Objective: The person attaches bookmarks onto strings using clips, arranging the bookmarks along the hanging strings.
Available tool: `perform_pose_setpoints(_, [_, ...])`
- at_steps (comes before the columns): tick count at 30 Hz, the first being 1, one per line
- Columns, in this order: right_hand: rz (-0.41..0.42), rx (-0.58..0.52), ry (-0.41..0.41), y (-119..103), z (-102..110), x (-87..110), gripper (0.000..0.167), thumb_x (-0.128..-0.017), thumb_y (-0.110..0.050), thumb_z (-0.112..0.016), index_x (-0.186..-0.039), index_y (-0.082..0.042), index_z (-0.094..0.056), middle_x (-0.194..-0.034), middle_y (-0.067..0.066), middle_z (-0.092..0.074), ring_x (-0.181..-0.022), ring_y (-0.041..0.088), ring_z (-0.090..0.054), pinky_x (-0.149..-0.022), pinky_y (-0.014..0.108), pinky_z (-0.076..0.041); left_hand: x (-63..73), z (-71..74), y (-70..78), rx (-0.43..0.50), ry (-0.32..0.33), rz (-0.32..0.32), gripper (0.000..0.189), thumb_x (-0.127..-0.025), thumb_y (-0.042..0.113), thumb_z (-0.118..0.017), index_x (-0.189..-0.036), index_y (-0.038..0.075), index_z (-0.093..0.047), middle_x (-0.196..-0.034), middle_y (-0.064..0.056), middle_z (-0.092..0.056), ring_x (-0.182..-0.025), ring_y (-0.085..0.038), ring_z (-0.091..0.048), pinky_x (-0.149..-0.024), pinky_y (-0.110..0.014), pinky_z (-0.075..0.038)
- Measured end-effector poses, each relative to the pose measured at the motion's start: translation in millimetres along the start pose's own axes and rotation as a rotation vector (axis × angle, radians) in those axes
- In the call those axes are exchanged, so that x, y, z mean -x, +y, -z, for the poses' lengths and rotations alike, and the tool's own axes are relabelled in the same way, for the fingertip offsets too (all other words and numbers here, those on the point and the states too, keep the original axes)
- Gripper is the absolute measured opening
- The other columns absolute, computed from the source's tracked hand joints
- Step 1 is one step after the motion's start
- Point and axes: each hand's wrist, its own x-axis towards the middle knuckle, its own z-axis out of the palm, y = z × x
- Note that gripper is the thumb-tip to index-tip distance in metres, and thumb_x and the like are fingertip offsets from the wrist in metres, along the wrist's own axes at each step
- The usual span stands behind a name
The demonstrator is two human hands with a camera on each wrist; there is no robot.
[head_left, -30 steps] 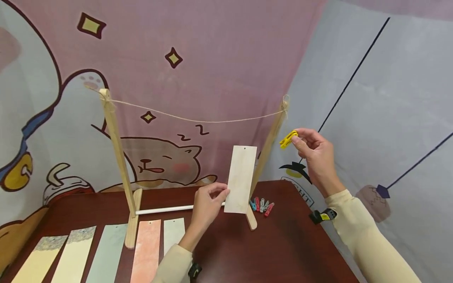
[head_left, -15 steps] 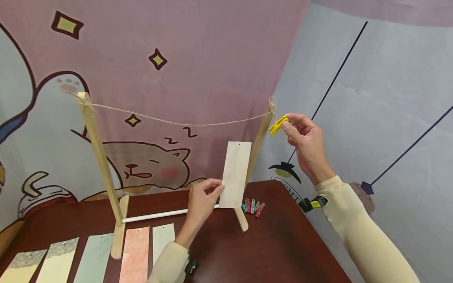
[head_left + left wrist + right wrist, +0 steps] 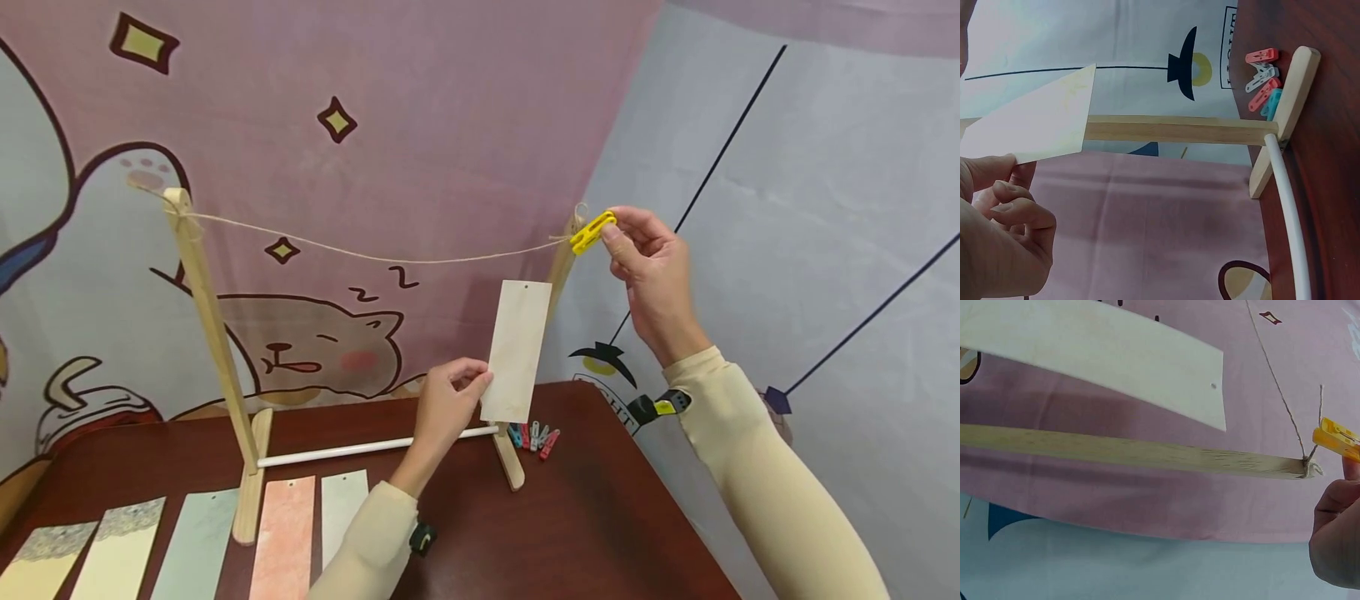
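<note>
My left hand (image 3: 450, 400) pinches the left edge of a cream paper bookmark (image 3: 517, 350), held upright with its punched hole at the top. In the left wrist view the thumb and a finger grip the edge of that bookmark (image 3: 1035, 125). A yellow clothespin (image 3: 593, 232) sits between the thumb and fingers of my right hand (image 3: 652, 267), by the top of the right wooden post. Twine (image 3: 420, 262) sags between the two posts, above the bookmark. In the right wrist view the clothespin (image 3: 1338, 436) overlaps the loose twine end near the knot.
Several clothespins (image 3: 535, 437) lie on the dark table (image 3: 585, 517) by the right post's foot. A white rod (image 3: 337, 452) joins the left post (image 3: 217, 333) to the right one. Along the front left lie more bookmarks, one coral (image 3: 283, 533) and one grey-green (image 3: 195, 542).
My right hand has risen with the clothespin to the right post's top. The left hand has lifted the bookmark slightly toward the twine. The head view has shifted right.
</note>
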Motion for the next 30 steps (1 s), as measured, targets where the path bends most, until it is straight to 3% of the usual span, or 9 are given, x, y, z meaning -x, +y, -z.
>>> perform_pose_setpoints(10, [-0.008,0.023,0.01,-7,-11,-7.3,0.028,-0.1,-0.009,-0.08,-0.126,-0.001,-0.076,-0.109,0.01,-0.072,-0.076,0.017,-0.047,-0.061,0.022,-0.038,-13.7,-7.0,3.6,0.02,-0.004,-0.012,0.005,-0.099,0.012,-0.082,-0.101,0.008,-0.084,-0.084,0.002,-0.075,-0.075,-0.014,-0.064,-0.067,-0.028,-0.049])
perform_pose_setpoints(23, [-0.023,0.189,0.004,-7,-17,-20.3,0.021,-0.1,-0.011,-0.082,-0.12,-0.006,-0.08,-0.104,0.007,-0.073,-0.074,0.014,-0.049,-0.057,0.021,-0.033,-27.5,-12.0,10.9,0.047,-0.015,-0.038,0.009,-0.1,0.016,-0.082,-0.105,0.009,-0.085,-0.088,0.003,-0.077,-0.081,-0.025,-0.07,-0.067,-0.028,-0.05])
perform_pose_setpoints(30, [-0.062,0.272,-0.053,-8,-18,-21.8,0.022,-0.098,-0.015,-0.085,-0.119,-0.007,-0.081,-0.104,0.006,-0.074,-0.071,0.013,-0.048,-0.056,0.022,-0.032,-33.7,-15.3,13.7,0.076,-0.003,-0.03,0.009,-0.098,0.014,-0.084,-0.104,0.007,-0.086,-0.088,-0.001,-0.079,-0.082,-0.028,-0.07,-0.067,-0.027,-0.05])
